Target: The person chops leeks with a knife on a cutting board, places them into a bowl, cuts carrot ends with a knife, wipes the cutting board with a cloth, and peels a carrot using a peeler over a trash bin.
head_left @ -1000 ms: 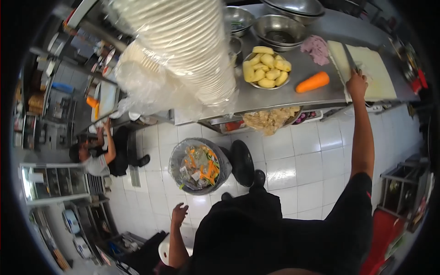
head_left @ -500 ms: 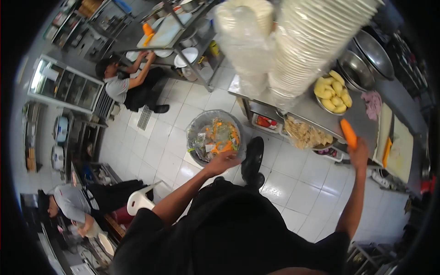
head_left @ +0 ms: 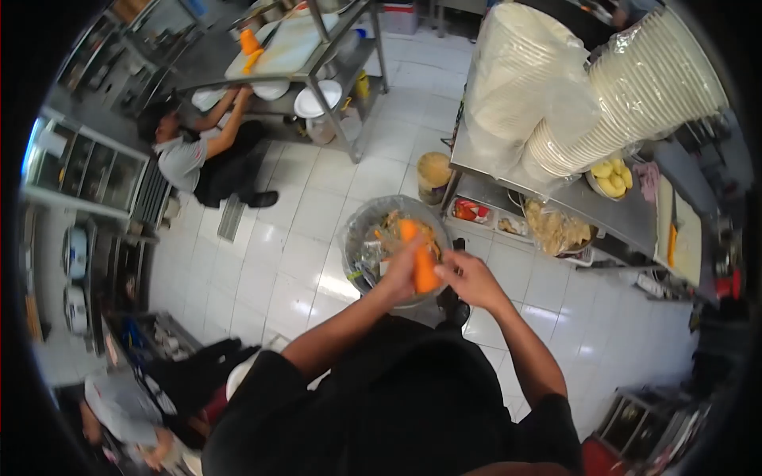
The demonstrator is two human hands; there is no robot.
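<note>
An orange carrot [head_left: 426, 274] is in my left hand [head_left: 399, 276], whose fingers wrap across it, so that orange shows above and below them. My right hand [head_left: 474, 281] is close beside the carrot's right side with its fingers drawn together. What those fingers hold, if anything, I cannot make out. Both hands are over a round bin [head_left: 348, 247] lined with clear plastic. Orange and green scraps lie inside the bin, partly hidden by my hands.
Right, a steel table [head_left: 556, 198] bears wrapped stacks of white containers [head_left: 520, 87], a bowl of peeled yellow produce [head_left: 609, 179] and a cutting board [head_left: 683, 238]. A tub [head_left: 433, 170] stands behind the bin. One person [head_left: 186, 159] crouches left; another [head_left: 119, 404] is lower left.
The carrot has gone from my right hand, out by the table, to my left hand over the bin. My right hand has swung in beside it. The view has shifted.
</note>
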